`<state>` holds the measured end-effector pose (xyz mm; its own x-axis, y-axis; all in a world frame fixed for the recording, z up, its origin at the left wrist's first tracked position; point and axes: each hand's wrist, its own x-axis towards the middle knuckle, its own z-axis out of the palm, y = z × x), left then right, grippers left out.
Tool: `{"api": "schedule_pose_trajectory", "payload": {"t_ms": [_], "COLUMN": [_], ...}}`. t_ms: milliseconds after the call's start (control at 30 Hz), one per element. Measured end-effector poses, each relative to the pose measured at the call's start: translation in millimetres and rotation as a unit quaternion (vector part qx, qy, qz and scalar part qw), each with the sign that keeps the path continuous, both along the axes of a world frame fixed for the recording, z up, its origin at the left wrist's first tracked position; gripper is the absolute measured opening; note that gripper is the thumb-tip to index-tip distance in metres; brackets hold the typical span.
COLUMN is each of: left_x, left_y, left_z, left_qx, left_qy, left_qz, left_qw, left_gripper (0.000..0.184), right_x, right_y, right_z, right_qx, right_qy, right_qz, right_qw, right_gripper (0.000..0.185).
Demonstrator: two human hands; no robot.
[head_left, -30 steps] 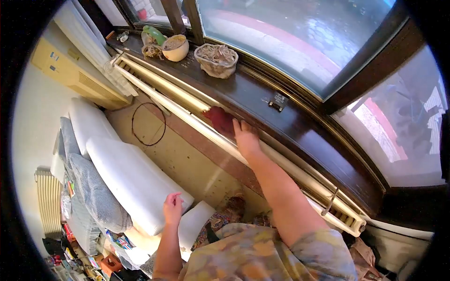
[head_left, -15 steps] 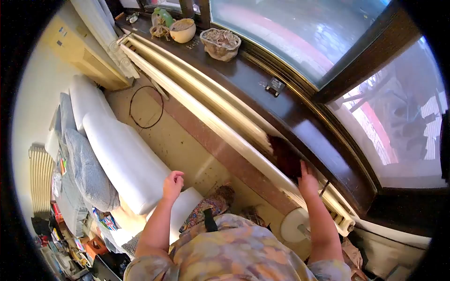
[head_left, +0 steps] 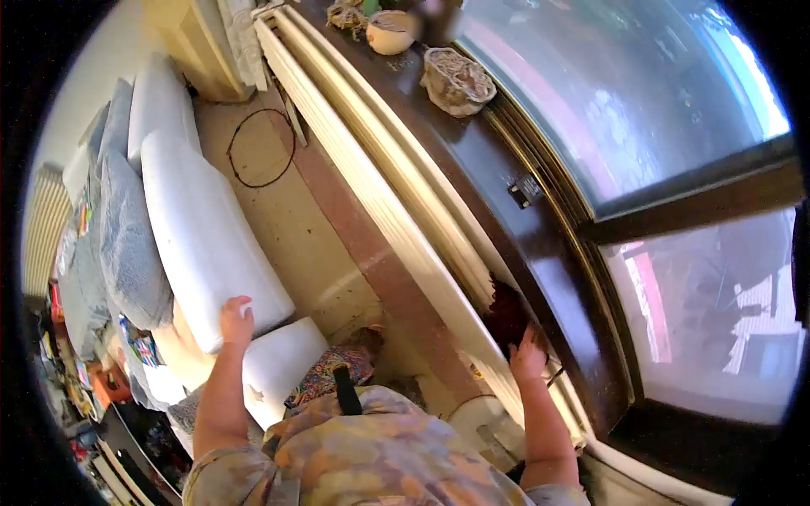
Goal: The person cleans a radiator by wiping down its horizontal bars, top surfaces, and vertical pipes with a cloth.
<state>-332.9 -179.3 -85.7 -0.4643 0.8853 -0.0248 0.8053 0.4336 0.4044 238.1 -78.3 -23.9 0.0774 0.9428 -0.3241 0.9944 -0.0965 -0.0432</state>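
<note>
My right hand [head_left: 529, 354] reaches down into the gap between the white radiator [head_left: 371, 190] and the dark windowsill [head_left: 481, 156]. Its fingers are closed on a dark red, fuzzy-edged duster [head_left: 503, 316], whose lower part is hidden in the gap. A thin dark stick, apparently its handle, shows just behind the wrist. My left hand [head_left: 236, 320] hovers over the near end of the white couch [head_left: 202, 219]; its fingers are loosely bent and apart, with nothing visible in them.
On the sill stand a stone-like planter [head_left: 456, 83], a cream pot [head_left: 391, 32] and a small black object [head_left: 525, 192]. A thin dark cable loop [head_left: 261, 148] lies on the floor. Grey cushions [head_left: 131, 244] rest along the couch. Windows rise to the right.
The view has turned and shifted. My right hand and the duster have moved back along the gap, toward my body. My left hand has moved left, over the couch.
</note>
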Motion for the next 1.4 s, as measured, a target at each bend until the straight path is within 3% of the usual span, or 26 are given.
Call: {"api": "schedule_pose_trajectory", "payload": {"t_ms": [100,133,167,233,267,367,433,567,667,900,967,1067,1267,1333,1400], "left_x": [-7,-7,-8,-12,-14,-14,-14,-9,-9,-9,-10,-15,-24,-29,-39], "left_y": [-7,-8,-6,-6,-6,-8,-9,-7,-11,-3,-10,-23,-17,-20,-32], "left_z": [11,15,20,22,21,13,9,11,10,16,13,5,8,5,-17], "left_qx": [-0.079,-0.081,-0.091,-0.126,-0.128,-0.158,-0.211,-0.203,-0.196,-0.221,-0.225,-0.203,-0.246,-0.201,-0.100], "left_qy": [0.071,0.066,0.082,0.070,0.065,0.048,0.041,0.025,0.013,0.006,0.011,0.024,-0.031,-0.052,-0.101], "left_qz": [0.083,0.089,0.109,0.150,0.159,0.182,0.193,0.178,0.173,0.215,0.210,0.168,0.192,0.196,0.182], "left_qw": [0.991,0.991,0.986,0.978,0.977,0.969,0.957,0.963,0.965,0.951,0.951,0.964,0.949,0.958,0.973], "left_gripper": [0.043,0.043,0.049,0.064,0.064,0.070,0.072,0.071,0.068,0.056,0.053,0.053,0.044,0.040,0.041], "right_x": [-6,-13,-39,-61,-76,-142,-185,-262,-298,-267,-253,-226,-150,-122,-91], "right_y": [14,21,36,58,70,122,159,223,259,240,228,201,139,116,93], "right_z": [-12,-15,3,-9,-11,4,1,-6,-15,-5,1,5,3,0,-1], "right_qx": [0.022,0.027,-0.050,-0.006,0.037,-0.015,0.023,0.133,0.115,0.128,0.056,0.066,0.050,0.038,0.022], "right_qy": [-0.001,0.011,0.013,0.006,0.005,0.044,0.041,0.013,0.010,0.030,0.032,0.044,0.044,0.040,0.157], "right_qz": [0.047,0.058,0.010,0.054,0.089,0.069,0.096,0.165,0.150,0.201,0.161,0.153,0.150,0.144,0.077], "right_qw": [0.999,0.998,0.999,0.999,0.995,0.997,0.994,0.977,0.982,0.971,0.985,0.985,0.986,0.988,0.984], "right_gripper": [0.072,0.072,0.072,0.071,0.071,0.067,0.064,0.060,0.055,0.056,0.057,0.059,0.070,0.072,0.074]}}
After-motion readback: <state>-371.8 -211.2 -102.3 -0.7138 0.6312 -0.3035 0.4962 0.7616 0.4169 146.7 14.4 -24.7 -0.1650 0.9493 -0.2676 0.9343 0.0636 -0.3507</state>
